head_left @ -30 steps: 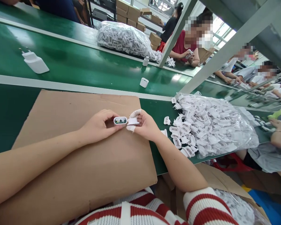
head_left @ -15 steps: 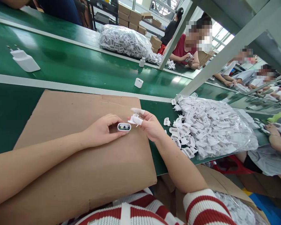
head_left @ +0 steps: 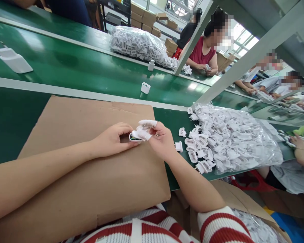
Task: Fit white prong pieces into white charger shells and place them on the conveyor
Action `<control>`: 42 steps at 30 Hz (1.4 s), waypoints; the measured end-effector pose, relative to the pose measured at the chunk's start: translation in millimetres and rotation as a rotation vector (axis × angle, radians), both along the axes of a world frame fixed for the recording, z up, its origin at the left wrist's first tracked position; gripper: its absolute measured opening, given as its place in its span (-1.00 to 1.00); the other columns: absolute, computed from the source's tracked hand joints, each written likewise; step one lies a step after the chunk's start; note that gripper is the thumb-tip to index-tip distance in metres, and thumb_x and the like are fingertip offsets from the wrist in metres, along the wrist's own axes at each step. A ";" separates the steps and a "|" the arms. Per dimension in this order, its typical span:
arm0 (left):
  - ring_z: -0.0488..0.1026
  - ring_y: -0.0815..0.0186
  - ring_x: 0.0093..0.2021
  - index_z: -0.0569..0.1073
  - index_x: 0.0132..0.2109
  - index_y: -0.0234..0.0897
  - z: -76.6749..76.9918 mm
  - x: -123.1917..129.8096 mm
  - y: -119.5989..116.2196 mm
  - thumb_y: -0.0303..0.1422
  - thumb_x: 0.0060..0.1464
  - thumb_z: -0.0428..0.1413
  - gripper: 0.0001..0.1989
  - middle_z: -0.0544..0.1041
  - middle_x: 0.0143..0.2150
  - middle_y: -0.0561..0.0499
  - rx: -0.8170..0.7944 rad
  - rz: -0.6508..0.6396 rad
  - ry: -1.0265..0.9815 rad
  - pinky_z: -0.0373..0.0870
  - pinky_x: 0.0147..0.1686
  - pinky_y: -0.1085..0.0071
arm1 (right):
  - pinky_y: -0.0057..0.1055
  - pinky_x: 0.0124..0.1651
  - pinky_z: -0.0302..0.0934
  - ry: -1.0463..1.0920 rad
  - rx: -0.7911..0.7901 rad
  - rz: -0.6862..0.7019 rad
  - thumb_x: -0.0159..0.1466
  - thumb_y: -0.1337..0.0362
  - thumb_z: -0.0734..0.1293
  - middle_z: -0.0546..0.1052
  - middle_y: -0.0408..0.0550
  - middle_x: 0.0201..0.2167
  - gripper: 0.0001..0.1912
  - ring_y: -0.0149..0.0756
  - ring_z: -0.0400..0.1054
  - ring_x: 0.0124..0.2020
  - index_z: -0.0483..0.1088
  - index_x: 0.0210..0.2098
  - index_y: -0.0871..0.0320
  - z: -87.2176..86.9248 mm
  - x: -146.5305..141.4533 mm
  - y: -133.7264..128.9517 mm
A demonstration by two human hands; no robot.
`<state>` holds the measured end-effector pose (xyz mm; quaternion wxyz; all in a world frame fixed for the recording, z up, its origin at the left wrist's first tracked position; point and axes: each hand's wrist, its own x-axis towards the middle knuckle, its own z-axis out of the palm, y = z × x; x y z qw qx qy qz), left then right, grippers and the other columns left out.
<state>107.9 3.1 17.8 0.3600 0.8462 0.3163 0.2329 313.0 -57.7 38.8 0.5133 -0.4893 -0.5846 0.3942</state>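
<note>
My left hand [head_left: 114,140] rests on a brown cardboard sheet [head_left: 91,182] and grips a white charger housing [head_left: 134,138] between thumb and fingers. Green circuitry shows inside the housing's open end. White covers wrap the fingertips of my right hand [head_left: 158,136], which pinches a white plug cap [head_left: 142,131] right at that open end. The covered fingers partly hide the cap and the opening, so whether the two parts are joined cannot be made out.
Right of the cardboard, white plug caps [head_left: 197,145] spill from a clear plastic bag [head_left: 240,138]. Beyond, a green conveyor [head_left: 91,74] carries white chargers [head_left: 15,60] and a housing [head_left: 145,88]. A slanted metal post [head_left: 233,64] stands behind the bag. Other people sit across and at right.
My right hand has brought the plug cap left, onto the housing's open end. Items on the conveyor have shifted left. A white piece now shows beside my right wrist.
</note>
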 end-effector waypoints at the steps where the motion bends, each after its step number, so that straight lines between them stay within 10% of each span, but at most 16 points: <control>1: 0.47 0.17 -0.06 0.56 -0.10 -0.21 0.3 0.3 0.0 -0.01 0.14 0.22 -0.62 0.57 -0.10 -0.05 -0.005 0.001 -0.005 0.43 -0.06 0.32 | -0.31 -0.06 0.39 0.050 -0.023 -0.005 0.19 0.18 0.48 0.60 -0.13 -0.22 -0.72 -0.38 0.41 -0.30 0.52 -0.10 0.03 1.1 0.3 0.0; 7: 0.48 0.18 -0.07 0.56 -0.10 -0.20 0.3 0.2 0.0 -0.02 0.14 0.23 -0.63 0.57 -0.11 -0.03 -0.014 -0.001 -0.013 0.43 -0.08 0.33 | -0.24 -0.07 0.43 0.263 -0.162 0.147 0.12 0.08 0.54 0.59 -0.08 -0.26 -0.68 -0.29 0.48 -0.24 0.46 -0.24 0.08 0.1 5.0 6.5; 20: 0.47 0.17 -0.06 0.57 -0.14 -0.18 0.4 -0.3 0.5 0.00 0.13 0.22 -0.64 0.57 -0.13 -0.01 -0.020 -0.002 -0.018 0.43 -0.04 0.33 | -0.26 -0.01 0.34 -0.526 0.248 0.062 0.31 0.39 0.32 0.53 -0.04 -0.24 -0.82 -0.22 0.42 -0.11 0.52 -0.16 0.06 2.0 1.9 -0.6; 42: 0.48 0.20 -0.08 0.60 -0.19 -0.16 3.1 0.5 -2.0 -0.03 0.11 0.25 -0.69 0.56 -0.18 0.02 -0.060 0.012 -0.034 0.45 -0.12 0.35 | -0.34 -0.20 0.27 -0.762 0.288 0.083 0.23 0.40 0.27 0.48 -0.07 -0.38 -0.83 -0.25 0.33 -0.30 0.28 -0.47 0.06 0.0 0.8 5.7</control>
